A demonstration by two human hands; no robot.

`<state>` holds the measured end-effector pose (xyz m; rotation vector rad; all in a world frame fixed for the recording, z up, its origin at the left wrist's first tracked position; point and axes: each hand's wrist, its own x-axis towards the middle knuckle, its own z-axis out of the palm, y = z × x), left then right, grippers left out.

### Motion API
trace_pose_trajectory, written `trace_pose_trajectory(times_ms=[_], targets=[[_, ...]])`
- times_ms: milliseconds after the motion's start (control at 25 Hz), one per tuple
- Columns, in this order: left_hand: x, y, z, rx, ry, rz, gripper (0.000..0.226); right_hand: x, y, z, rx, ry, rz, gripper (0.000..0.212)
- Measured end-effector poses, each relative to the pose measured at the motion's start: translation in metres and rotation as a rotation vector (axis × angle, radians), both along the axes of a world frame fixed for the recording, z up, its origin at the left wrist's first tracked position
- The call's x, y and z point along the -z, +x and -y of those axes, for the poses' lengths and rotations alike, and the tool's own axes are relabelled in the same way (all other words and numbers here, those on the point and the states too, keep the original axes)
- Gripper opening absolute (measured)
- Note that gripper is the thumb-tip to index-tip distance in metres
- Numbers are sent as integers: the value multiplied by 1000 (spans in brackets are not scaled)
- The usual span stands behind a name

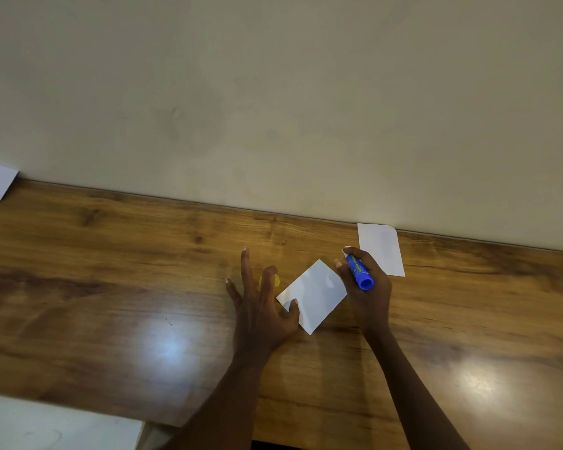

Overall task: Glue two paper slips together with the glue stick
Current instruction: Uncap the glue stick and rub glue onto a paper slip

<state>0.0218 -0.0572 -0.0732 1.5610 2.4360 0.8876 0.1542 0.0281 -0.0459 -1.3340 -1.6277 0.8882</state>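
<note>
I reckon the left hand (260, 306), fingers spread, pins the slip (316, 295) on the surface (111, 271) by just a thumb at its 8 o'clock corner, so the glue stick (358, 271) gripped in the right hand (369, 297) could drag it.

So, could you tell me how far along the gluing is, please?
Done: the yellow cap is off. In hand: the right hand grips the glue stick; the left hand pins one slip with its thumb. Left: joining it to the second slip, lying apart by the wall.
</note>
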Motion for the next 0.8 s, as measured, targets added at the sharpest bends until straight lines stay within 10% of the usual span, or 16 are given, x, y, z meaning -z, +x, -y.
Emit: trace_pose_trajectory(times_ms=[640,800], targets=[[-5,1,3,-20,78,73,44,-2,3,14,-538,-117,523,48],[-2,0,1,-9,53,81,41,-1,12,11,-219,-12,472,37]])
